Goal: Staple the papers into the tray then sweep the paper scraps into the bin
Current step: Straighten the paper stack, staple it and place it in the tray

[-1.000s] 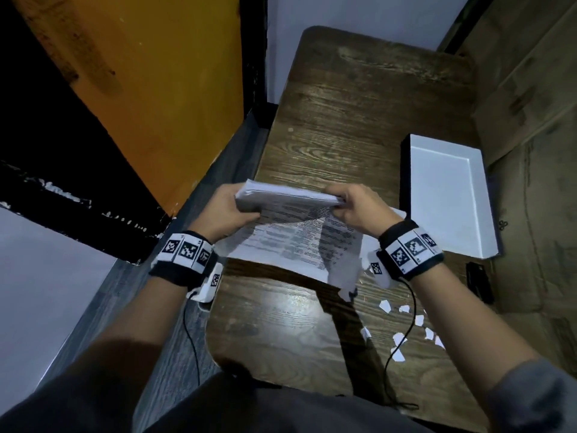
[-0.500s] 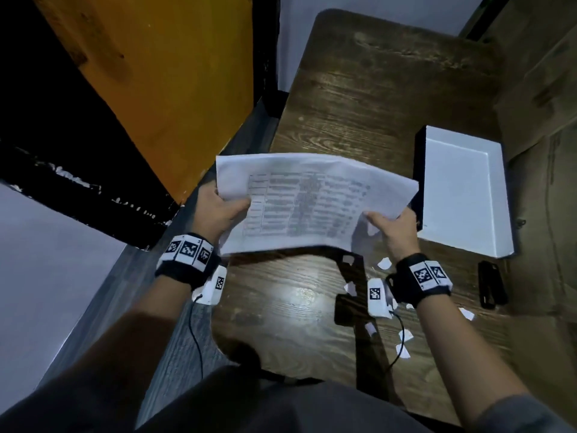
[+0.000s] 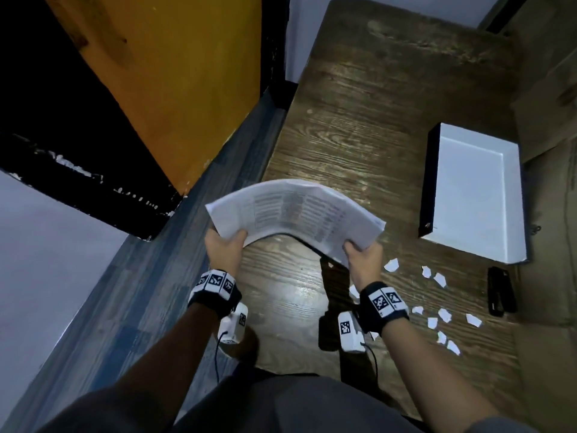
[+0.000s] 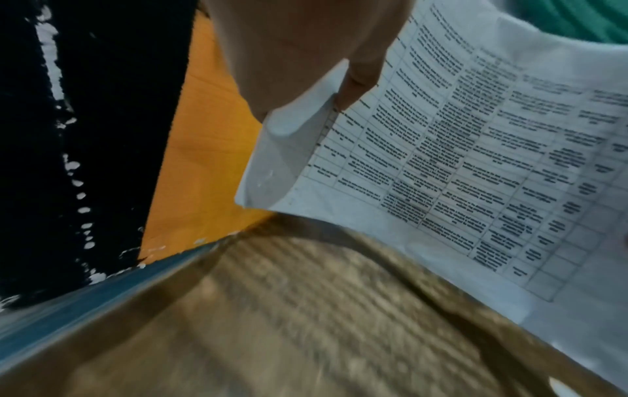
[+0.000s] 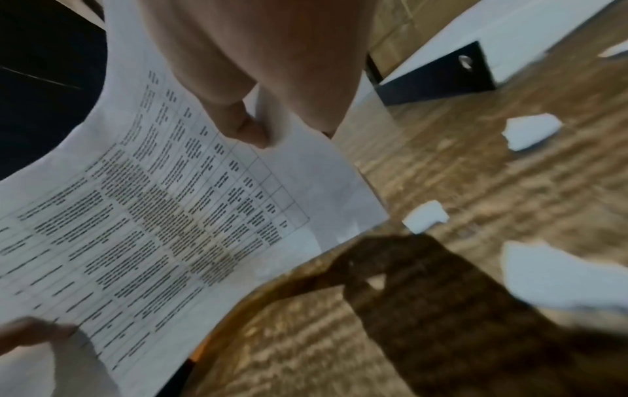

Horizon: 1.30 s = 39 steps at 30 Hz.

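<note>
A stack of printed papers (image 3: pixel 293 210) arches above the wooden table (image 3: pixel 359 120), held at both near corners. My left hand (image 3: pixel 226 242) pinches the left corner, thumb on top; its fingers (image 4: pixel 360 78) show under the papers (image 4: pixel 475 166) in the left wrist view. My right hand (image 3: pixel 362 251) pinches the right corner; its fingers (image 5: pixel 248 129) press the papers (image 5: pixel 152 228) in the right wrist view. A white tray (image 3: pixel 477 198) lies empty at the right. A black stapler (image 3: pixel 501 290) lies below it. Several white paper scraps (image 3: pixel 437 307) lie scattered right of my right wrist.
An orange panel (image 3: pixel 175 73) and dark wall stand left of the table, with grey floor (image 3: pixel 140 292) between. Cardboard (image 3: pixel 549 214) borders the table's right side. Scraps (image 5: pixel 530 129) and the tray's dark wall (image 5: pixel 438 80) show in the right wrist view. No bin is visible.
The papers were lifted off the table, unfolded and spread flat between both hands. They now bow upward as the hands draw nearer to me. The scraps beneath are uncovered.
</note>
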{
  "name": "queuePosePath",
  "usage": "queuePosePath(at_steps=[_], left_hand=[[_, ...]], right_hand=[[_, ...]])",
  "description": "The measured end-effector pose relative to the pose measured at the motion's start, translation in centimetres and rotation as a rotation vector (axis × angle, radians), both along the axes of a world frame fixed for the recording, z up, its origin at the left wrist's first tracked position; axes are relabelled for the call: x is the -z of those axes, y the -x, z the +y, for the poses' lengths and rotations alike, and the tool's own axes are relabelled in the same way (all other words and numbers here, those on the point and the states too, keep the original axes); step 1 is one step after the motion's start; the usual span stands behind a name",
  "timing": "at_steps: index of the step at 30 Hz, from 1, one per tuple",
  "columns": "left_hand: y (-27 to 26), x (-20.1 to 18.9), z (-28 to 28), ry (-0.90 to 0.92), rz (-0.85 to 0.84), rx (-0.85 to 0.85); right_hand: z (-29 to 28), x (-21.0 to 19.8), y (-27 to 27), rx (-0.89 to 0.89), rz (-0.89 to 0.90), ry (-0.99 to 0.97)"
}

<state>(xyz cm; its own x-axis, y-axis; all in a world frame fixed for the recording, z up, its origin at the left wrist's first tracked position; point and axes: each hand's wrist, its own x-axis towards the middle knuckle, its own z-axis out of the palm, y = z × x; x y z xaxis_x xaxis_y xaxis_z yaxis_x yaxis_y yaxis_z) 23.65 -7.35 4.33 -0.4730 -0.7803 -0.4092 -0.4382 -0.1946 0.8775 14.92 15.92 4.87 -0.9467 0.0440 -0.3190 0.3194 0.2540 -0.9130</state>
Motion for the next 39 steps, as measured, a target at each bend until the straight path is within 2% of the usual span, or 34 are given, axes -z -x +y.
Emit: queuePosePath(at_steps=[4,8,11,15,17,19,20,22,25,29,32,34,35,39], left_hand=[[0.6,-0.6,-0.7,0.116,0.088,-0.028],[0.3,1.1,-0.3,0.083,-0.025,0.086],[1.7,-0.1,-1.3,0.161,0.029,0.152],[4.7,-5.9,-3.6,0.39,0.074,0.436],[5.7,-8.8,-4.4,0.595,0.017,0.586],[6.3,-11.3,-4.4,0.792,-0.039,0.748],[6.7,-12.3,-4.1,0.851,-0.05,0.817],[7.5,-13.9,-3.3,0.946,-0.07,0.916],[8.9,-15.8,-2.2,1.042,-0.142,1.0],[9.4,-18.2,-0.9,1.118,-0.179,1.097],[9.0,-18.9,-0.5,1.111,-0.149,1.11],[8.4,-18.1,-1.8,1.027,-0.113,1.017],[8.0,-17.5,-2.6,0.935,-0.065,0.945],[6.3,-14.4,-3.2,0.399,0.3,0.714]], right_hand=[[-0.1,-0.3,0.7,-0.029,0.021,0.027],[0.3,3.2,0.0,-0.131,-0.136,-0.081],[0.6,4.1,0.7,-0.102,-0.164,-0.121],[2.1,2.9,3.0,-0.172,-0.229,-0.174],[3.0,1.3,4.6,-0.053,-0.175,-0.143],[3.2,-1.1,6.1,0.002,-0.023,-0.119],[2.8,-2.5,6.7,-0.069,0.059,-0.12],[1.2,-5.5,7.6,-0.327,0.174,-0.131],[-1.4,-8.9,8.6,-0.648,0.241,-0.141],[-2.7,-9.9,9.1,-0.689,0.145,-0.011],[-2.3,-8.9,8.5,-0.616,0.113,0.051],[-1.7,-8.2,8.2,-0.508,0.145,0.089],[-1.3,-7.9,8.1,-0.46,0.16,0.107],[0.0,-7.7,6.9,-0.343,0.222,0.212]])
